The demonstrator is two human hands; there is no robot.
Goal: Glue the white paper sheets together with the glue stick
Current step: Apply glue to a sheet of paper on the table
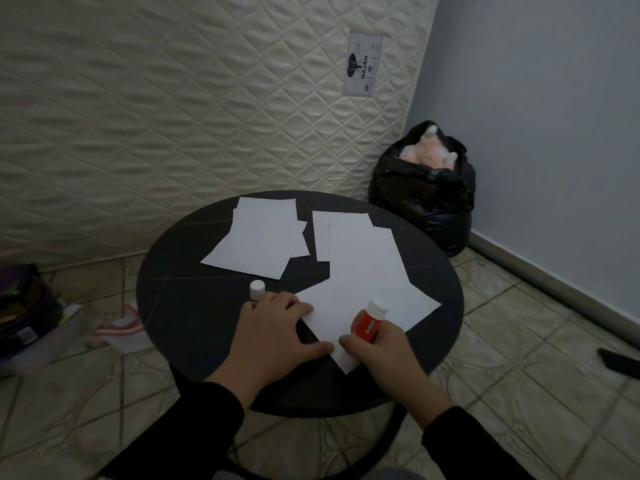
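Several white paper sheets lie on a round black table [180, 306]. One stack [263, 240] is at the back left, another [343, 233] at the back middle. The nearest sheet [363, 299] lies at an angle in front of me. My left hand [273, 330] presses flat on that sheet's left corner. My right hand [381, 351] grips a red glue stick [369, 322], its white end pointing up and away, over the sheet's near edge. A small white cap [257, 289] stands on the table just beyond my left hand.
A quilted mattress [173, 116] leans against the wall behind the table. A black bag [426, 195] with a pink plush toy sits in the right corner. Clutter and a plastic box [31, 327] lie on the tiled floor at left. A dark object [620, 362] lies at right.
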